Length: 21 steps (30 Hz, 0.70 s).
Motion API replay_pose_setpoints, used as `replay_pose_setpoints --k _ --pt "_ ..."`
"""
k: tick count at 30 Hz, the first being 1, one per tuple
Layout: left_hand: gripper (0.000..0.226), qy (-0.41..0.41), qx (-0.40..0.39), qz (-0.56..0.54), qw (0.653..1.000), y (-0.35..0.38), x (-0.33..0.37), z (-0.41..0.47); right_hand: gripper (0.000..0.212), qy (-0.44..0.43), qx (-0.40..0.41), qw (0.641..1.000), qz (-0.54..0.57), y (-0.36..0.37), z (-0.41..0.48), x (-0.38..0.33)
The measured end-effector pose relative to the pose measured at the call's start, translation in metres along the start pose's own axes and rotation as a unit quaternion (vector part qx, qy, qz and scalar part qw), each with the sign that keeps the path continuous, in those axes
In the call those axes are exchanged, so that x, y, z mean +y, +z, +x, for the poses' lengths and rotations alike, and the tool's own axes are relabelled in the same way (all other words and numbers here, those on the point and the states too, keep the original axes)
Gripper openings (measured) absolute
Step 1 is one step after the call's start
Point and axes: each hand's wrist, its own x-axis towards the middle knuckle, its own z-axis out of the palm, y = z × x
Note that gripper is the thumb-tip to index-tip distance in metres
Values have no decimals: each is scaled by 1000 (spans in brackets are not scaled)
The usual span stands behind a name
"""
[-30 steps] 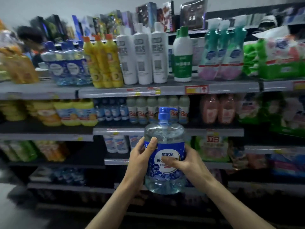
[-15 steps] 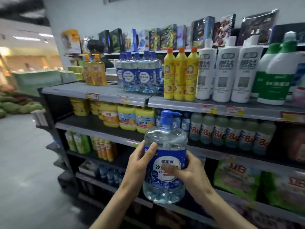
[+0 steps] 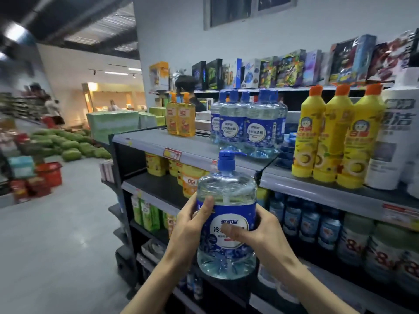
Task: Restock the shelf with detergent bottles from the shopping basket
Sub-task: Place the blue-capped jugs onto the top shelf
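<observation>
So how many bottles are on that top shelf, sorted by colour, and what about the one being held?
Yellow bottles with orange caps: 3
Orange pump bottles: 2
Clear blue-label bottles on shelf: at least 4; some are hidden
Held blue-label bottle: 1
Total: at least 10

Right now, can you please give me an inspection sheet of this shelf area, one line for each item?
Surface: grey top shelf, bare at its left end in front of the matching bottles.
Job's things: one clear detergent bottle with blue label and blue pump, upright in the air below the top shelf; matching bottles stand grouped on that shelf.
Clutter: orange pump bottles, yellow bottles, a white bottle.
Grippers: left hand and right hand both grip the bottle's sides.
Cables: nothing seen.
Surroundings: aisle floor, red baskets on it, a green pile, blurred people far off.
</observation>
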Motion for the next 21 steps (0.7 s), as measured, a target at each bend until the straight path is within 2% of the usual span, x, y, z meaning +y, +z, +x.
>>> replay_pose_setpoints --k 6,11,14,18,21 --pt "40 33 18 27 999 -17 7 72 57 -53 -45 997 -21 -1 93 -3" --pt "56 23 -15 69 997 -39 27 115 57 -74 -65 995 -7 7 147 -9" --pt "47 48 -35 65 996 -49 38 135 58 -85 -73 994 7 15 170 -14" --pt "46 73 -46 34 996 -71 42 165 67 -102 -74 992 11 30 199 -18" --pt "41 92 -70 21 993 -93 43 193 71 -119 -51 992 13 47 221 -22"
